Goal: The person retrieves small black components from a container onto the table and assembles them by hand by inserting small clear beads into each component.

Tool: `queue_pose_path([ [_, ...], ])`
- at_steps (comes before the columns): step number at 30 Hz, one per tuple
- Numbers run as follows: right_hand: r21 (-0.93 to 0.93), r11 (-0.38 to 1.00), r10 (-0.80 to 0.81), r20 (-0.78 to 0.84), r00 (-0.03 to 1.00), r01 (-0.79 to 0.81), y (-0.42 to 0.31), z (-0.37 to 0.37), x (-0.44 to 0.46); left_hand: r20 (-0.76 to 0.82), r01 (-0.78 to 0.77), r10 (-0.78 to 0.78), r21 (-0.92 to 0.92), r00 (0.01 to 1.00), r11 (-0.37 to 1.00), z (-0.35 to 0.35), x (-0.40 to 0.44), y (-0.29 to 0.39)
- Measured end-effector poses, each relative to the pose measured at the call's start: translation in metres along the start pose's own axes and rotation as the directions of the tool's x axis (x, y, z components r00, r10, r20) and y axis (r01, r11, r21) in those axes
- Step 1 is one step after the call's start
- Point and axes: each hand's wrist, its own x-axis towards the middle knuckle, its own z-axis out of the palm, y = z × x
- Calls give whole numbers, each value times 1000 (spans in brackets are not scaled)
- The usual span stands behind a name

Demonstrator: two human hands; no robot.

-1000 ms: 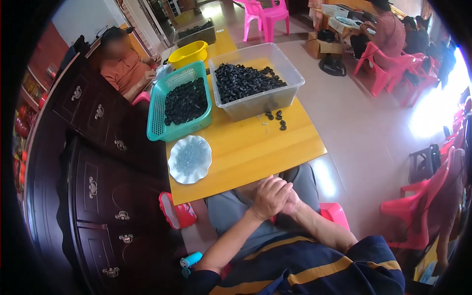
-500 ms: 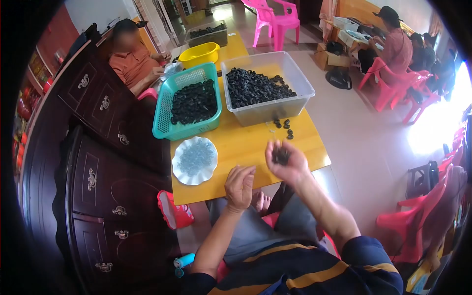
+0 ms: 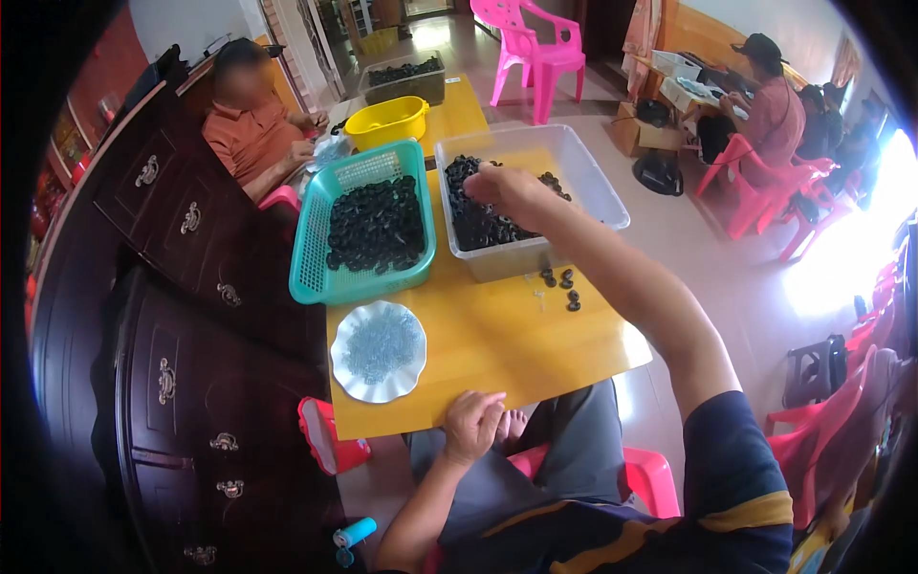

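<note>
My right hand [image 3: 512, 193] is over the clear plastic bin [image 3: 598, 187], above its heap of black rings [image 3: 469, 220]; its fingers point down-left and whatever they hold is hidden. My left hand [image 3: 471, 426] rests at the table's front edge, fingers curled together with nothing visible in them. To the left of the bin stands a teal basket [image 3: 306, 249] of black pieces [image 3: 378, 225]. A white wavy-edged plate [image 3: 397, 390] bears small clear pieces [image 3: 381, 346]. Several loose black pieces [image 3: 566, 279] lie in front of the bin on the yellow table [image 3: 497, 335].
Behind the basket are a yellow tub [image 3: 387, 122] and another bin [image 3: 411, 88]. A person [image 3: 253, 139] sits at the back left beside the dark cabinet [image 3: 163, 287]. Another person [image 3: 765, 110] sits at the back right. A pink chair [image 3: 535, 53] stands behind.
My hands have separated. My right hand, which showed dark pieces in its palm, has moved forward over the clear bin. My left hand has lowered to the table's edge and its fingers have curled.
</note>
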Motion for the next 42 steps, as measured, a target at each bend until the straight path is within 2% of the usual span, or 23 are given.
queue_pose_path([
  [3,-304,926,-234,-6,972,222,8,-43,38,3,-82,82,5,997,997,-1,2,-1],
  [5,-438,883,-254,-139,957,171,10,-69,57,-6,-132,133,45,991,990,0,5,-1],
  [7,-426,896,-187,-110,976,124,4,-96,67,-8,-136,136,31,991,990,0,8,0],
  [9,-737,668,-118,33,992,104,8,-123,89,-7,-149,150,55,989,987,2,8,-2],
  [10,-837,547,-80,-19,997,28,14,-129,100,-6,-148,148,56,989,987,2,7,-4],
  [11,-839,544,-78,-24,997,22,20,-135,110,-6,-146,146,57,989,988,3,7,-5],
  [12,-956,266,-43,120,992,127,28,-145,122,15,-142,142,54,990,988,2,6,-7],
  [13,-969,-29,35,245,969,246,35,-152,132,20,-143,142,59,990,988,2,7,-7],
  [15,-972,-84,39,218,975,220,60,-164,154,31,-136,135,61,990,989,2,6,-8],
  [17,-942,-183,173,250,953,281,81,-179,179,29,-134,133,62,991,989,2,6,-8],
  [19,-940,-200,211,235,949,277,83,-177,182,40,-115,113,60,993,992,1,8,-8],
  [22,-936,-218,267,214,940,275,86,-177,187,59,-8,8,5,998,1000,-2,21,1],
  [24,-936,-217,287,208,935,275,82,-173,181,71,-73,74,-16,995,997,-6,42,5],
  [26,-971,-101,191,194,962,216,72,-161,162,68,-109,105,55,992,993,-14,72,10],
  [29,-964,-16,241,255,936,266,71,-162,160,19,-219,219,185,976,958,-21,122,12],
  [30,-965,-14,242,252,937,264,91,-182,181,16,-249,254,267,967,931,-23,140,16],
  [31,-906,5,288,406,867,423,110,-199,202,16,-277,289,347,957,896,-22,157,20],
  [33,-822,30,331,545,770,568,93,-186,183,15,-354,388,444,922,823,-13,195,22],
  [34,-938,259,371,318,872,231,77,-174,159,52,-351,372,470,927,810,-8,209,23],
  [35,-885,442,464,84,882,-148,59,-158,137,89,-349,353,497,931,795,-3,221,24],
  [38,-870,466,470,92,878,-159,60,-158,135,146,-311,275,481,950,820,20,235,11],
  [40,-881,454,473,113,874,-131,61,-156,132,111,-305,289,487,951,818,32,237,-1],
  [42,-892,441,476,134,869,-104,56,-152,126,144,-290,254,573,956,767,38,235,-8],
])
